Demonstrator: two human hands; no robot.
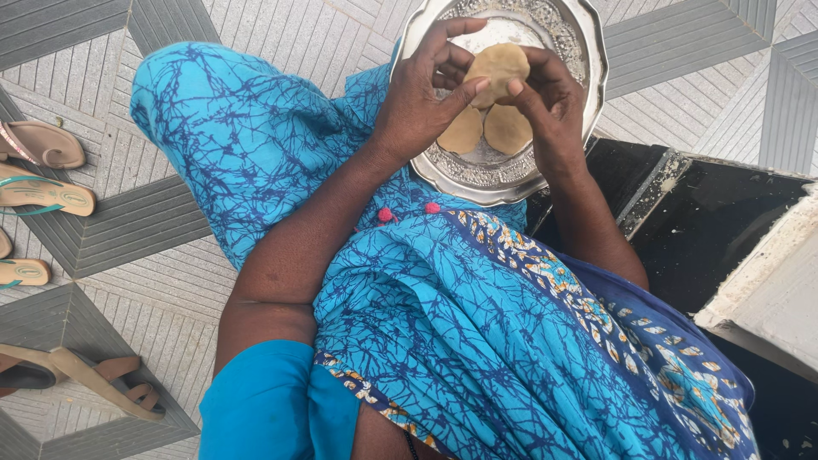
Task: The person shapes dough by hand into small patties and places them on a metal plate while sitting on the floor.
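Above the embossed steel plate (588,51) on my lap, I pinch a dough disc (498,68) between my left hand (422,98) and right hand (550,106) — both closed on its rim — pressing evenly and turning it, so that it thins round like the two flattened discs (486,129) below.

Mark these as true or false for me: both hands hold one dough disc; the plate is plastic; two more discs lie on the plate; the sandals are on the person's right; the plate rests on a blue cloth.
1. Both hands, left hand and right hand, hold one dough disc: true.
2. The plate is plastic: false, it looks like shiny embossed metal.
3. Two flat discs lie on the plate: true.
4. The sandals lie on the person's right: false, on the left, on the tiled floor.
5. The plate rests on the blue cloth: true, on the lap.
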